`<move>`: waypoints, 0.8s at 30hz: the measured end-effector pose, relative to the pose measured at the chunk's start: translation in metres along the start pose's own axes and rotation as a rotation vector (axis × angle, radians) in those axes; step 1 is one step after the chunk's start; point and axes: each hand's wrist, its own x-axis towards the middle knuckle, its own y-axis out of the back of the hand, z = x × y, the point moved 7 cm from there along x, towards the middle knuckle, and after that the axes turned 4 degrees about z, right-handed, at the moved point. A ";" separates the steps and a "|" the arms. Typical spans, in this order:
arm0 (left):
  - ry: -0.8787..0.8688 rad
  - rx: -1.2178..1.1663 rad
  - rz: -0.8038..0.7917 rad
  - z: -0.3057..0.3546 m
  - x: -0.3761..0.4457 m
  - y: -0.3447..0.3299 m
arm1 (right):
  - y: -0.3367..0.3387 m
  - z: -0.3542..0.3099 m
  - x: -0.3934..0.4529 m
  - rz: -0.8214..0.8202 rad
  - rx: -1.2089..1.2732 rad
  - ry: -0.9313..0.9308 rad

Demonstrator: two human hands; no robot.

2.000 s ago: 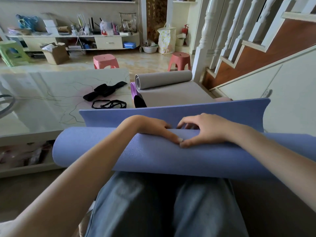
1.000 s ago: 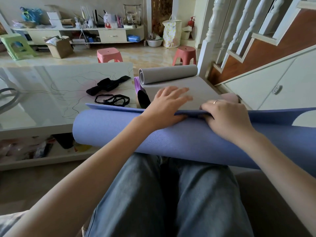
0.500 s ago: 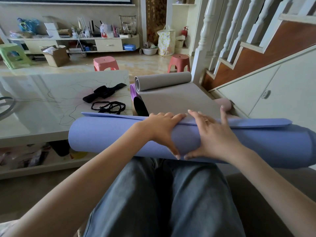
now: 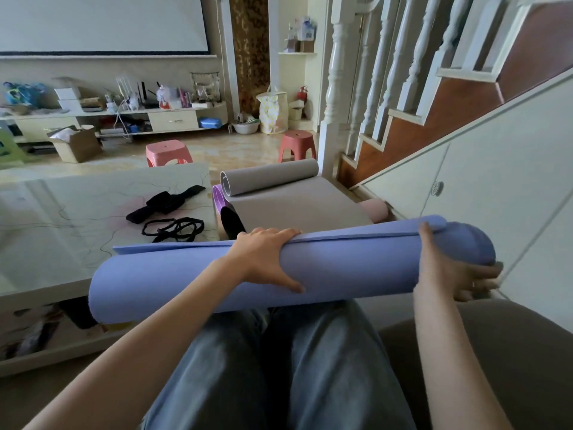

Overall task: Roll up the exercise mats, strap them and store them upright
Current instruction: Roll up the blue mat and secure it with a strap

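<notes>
A blue-purple exercise mat lies rolled up across my lap, its loose edge running along the top. My left hand grips the roll at its middle, fingers over the loose edge and thumb on the near side. At the right end my right hand holds the roll, thumb up over it and fingers beneath the end. Beyond it lies a grey mat, partly rolled at its far end. A black strap and black elastic bands lie on the glass table.
A purple roll and a black roll sit beside the grey mat, a pink roll at its right. The staircase wall stands close on the right. Two red stools stand on the floor beyond.
The last flap of the blue mat has been rolled in. My right hand slid from the middle to the roll's right end; my left hand stayed at the middle.
</notes>
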 end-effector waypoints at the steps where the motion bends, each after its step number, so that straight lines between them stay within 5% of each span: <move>1: -0.002 0.019 0.021 0.002 -0.002 0.003 | -0.006 0.010 -0.001 -0.046 0.123 -0.187; 3: -0.004 0.057 0.067 0.004 -0.005 0.012 | -0.019 0.010 -0.010 -0.108 0.318 -0.430; 5: 0.013 0.069 0.117 0.001 -0.008 0.027 | -0.029 -0.013 -0.017 -0.173 0.290 -0.424; 10: 0.081 -0.002 0.282 -0.009 -0.008 0.085 | -0.041 -0.118 -0.029 -0.152 0.514 -0.177; 17: 0.214 -0.252 0.480 -0.021 0.020 0.149 | -0.047 -0.290 -0.090 -0.320 0.722 0.463; 24: 0.221 -0.726 0.529 -0.040 0.022 0.122 | -0.075 -0.309 -0.166 -0.423 0.654 0.848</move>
